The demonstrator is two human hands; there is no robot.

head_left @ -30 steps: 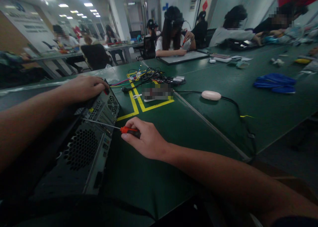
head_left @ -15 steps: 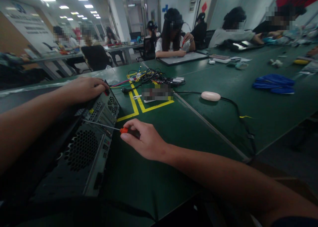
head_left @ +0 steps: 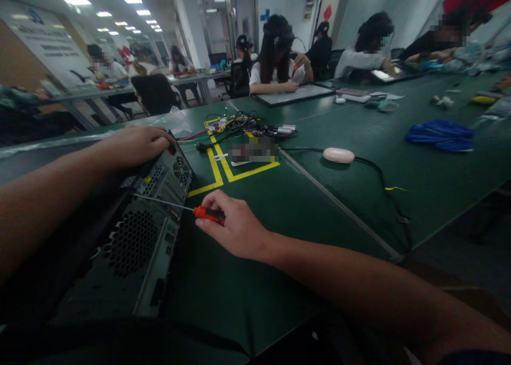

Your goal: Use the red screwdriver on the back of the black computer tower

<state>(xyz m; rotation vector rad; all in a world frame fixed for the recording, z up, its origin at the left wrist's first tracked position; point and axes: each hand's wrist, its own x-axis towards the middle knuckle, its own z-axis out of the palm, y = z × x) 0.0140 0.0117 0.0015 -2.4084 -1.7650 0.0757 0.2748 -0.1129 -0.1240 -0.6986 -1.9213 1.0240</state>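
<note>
A black computer case [head_left: 159, 272] stands at the left, its metal back panel with a honeycomb vent facing right. Over the case's top edge, near its far end, my left hand [head_left: 139, 147] is laid with bent fingers gripping it; the fingertips are partly hidden. Something small and red shows below those fingers. My right hand [head_left: 233, 224] holds a screwdriver [head_left: 209, 214] by its orange and black handle, with thumb and fingers closed around it. The long thin shaft points left, and its tip meets the back panel near the upper edge of the case.
Behind the case lies a tangle of cables [head_left: 247, 123] by yellow tape marks [head_left: 255, 172] on the green table [head_left: 319, 226]. A pale pink oval object [head_left: 338, 155] sits beside a black cable. Blue folded cloth [head_left: 439, 134] lies at right. Several people work across the table.
The fingers of my right hand have loosened and shifted on the screwdriver, so more of its handle shows. Its tip stays at the same spot. My left hand has hardly moved.
</note>
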